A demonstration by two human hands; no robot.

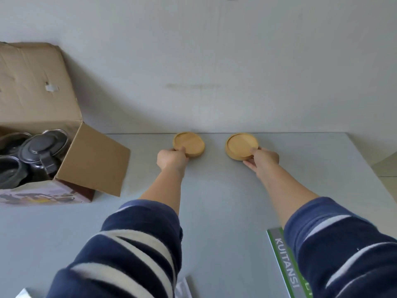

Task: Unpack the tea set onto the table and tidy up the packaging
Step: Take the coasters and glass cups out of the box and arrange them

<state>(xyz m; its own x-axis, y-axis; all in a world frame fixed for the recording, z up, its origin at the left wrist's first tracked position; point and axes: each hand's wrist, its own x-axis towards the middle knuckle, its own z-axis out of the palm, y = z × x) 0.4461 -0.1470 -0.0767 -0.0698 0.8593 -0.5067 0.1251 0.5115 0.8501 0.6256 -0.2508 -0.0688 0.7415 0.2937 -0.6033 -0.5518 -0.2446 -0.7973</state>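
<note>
We grip two wooden coasters at the table's [214, 201] far edge: left hand [171, 159] pinching the left coaster [190, 143], right hand [265, 158] pinching the right coaster [241, 145]. The dark teapot [43, 151] and cups wait in the cardboard box [94, 160], well left of our fingers.

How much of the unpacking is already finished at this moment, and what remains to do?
Done: two wooden coasters are out of the box, at the far edge of the table. In hand: the left hand holds the left coaster and the right hand the right coaster, placing them side by side. Left: the dark teapot and cups sit inside the open cardboard box, and the packaging is not tidied.
</note>
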